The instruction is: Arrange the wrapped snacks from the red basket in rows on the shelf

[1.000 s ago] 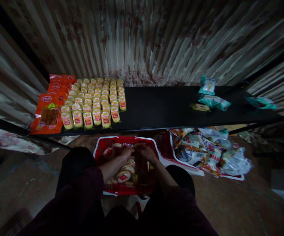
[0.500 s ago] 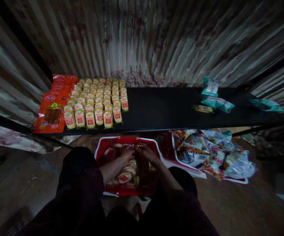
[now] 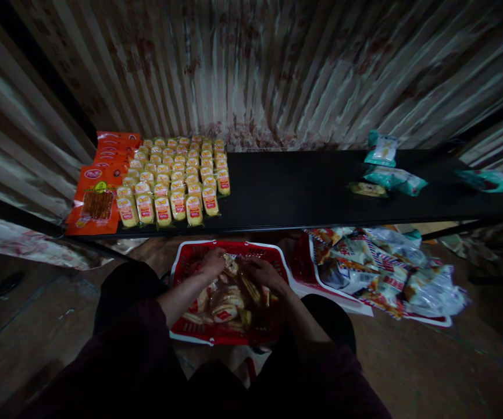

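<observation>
A red basket with a white rim [image 3: 176, 260] sits between my knees, below the shelf. Inside lie several wrapped round pastries [image 3: 225, 311] with red labels, with shiny clear film around them. My left hand [image 3: 213, 265] reaches into the basket's far side, its fingers curled in beside a pale wrapped pastry [image 3: 231, 265]. Across from it, my right hand [image 3: 266, 273] is bent over the contents near a long yellowish wrapped piece [image 3: 251, 289]. Both hands look closed, but dim light hides what exactly the fingers grip.
On the black shelf [image 3: 286, 192] stand rows of small yellow wrapped cakes [image 3: 163, 210], with orange snack packets [image 3: 94, 203] at their left. Teal packets [image 3: 395, 180] and a small yellow packet [image 3: 367, 189] lie at the right. A second basket [image 3: 316, 273] holds bagged snacks [image 3: 391, 282].
My hands, close together over the basket before, have drawn apart, the left moving left and up. More of the pastries and film between them now shows. The view has shifted slightly.
</observation>
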Demonstrator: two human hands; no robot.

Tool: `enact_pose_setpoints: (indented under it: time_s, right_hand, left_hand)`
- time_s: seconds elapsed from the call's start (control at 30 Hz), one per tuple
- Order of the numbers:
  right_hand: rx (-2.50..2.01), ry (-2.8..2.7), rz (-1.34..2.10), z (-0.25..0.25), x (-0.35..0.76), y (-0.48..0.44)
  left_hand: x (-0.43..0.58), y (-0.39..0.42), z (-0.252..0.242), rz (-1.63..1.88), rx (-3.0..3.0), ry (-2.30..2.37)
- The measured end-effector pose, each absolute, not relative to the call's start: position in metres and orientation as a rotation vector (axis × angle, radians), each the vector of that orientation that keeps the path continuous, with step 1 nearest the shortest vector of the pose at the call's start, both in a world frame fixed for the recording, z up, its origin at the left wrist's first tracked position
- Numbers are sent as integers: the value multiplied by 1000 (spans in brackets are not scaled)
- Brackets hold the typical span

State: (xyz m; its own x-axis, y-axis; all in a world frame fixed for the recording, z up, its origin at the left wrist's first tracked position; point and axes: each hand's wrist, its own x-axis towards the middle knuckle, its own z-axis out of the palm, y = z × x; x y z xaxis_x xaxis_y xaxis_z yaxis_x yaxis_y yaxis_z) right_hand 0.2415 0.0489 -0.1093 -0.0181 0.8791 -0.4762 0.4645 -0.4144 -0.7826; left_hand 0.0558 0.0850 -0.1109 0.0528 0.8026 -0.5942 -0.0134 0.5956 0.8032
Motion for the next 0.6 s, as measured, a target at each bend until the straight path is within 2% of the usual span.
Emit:
enact_pose_setpoints:
  time_s: [0.1,0.27,0.6]
  right_hand:
    - [-1688,-1348,1587,-101,234,45]
    - [-1433,-875,1761,-83,222,41]
    - [-1222,-738,1726,-68,230,41]
  left_hand:
    - [45,94,-93,705,804,1461]
    - [43,97,-65,690,731,1348]
    - [51,92,-35,725,695,1205]
